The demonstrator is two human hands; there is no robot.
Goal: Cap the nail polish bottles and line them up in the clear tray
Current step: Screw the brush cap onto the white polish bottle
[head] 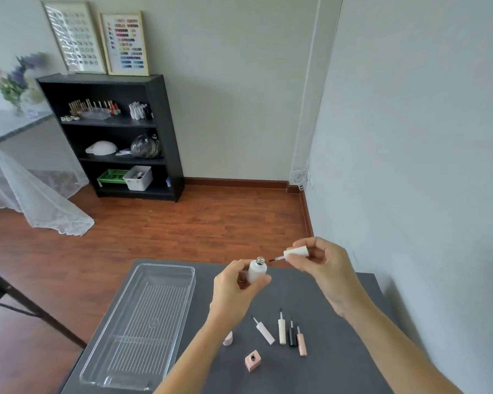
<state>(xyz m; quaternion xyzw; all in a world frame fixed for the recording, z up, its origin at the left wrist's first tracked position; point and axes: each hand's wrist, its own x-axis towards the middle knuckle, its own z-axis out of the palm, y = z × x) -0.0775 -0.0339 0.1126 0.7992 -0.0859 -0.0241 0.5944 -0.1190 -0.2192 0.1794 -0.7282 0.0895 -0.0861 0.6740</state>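
Left hand [234,288] pinches white bottle [256,273]; right hand [322,265] pinches white brush cap [295,253], tip beside neck. Four loose caps [282,331], pink square bottle [252,360] near; clear tray [182,302] left.

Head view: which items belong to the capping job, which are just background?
In the job:
- white bottle in left hand
- white brush cap in right hand
- four loose caps on the table
- pink square bottle
- clear tray

Just lying about:
- black shelf
- colour charts
- flowers
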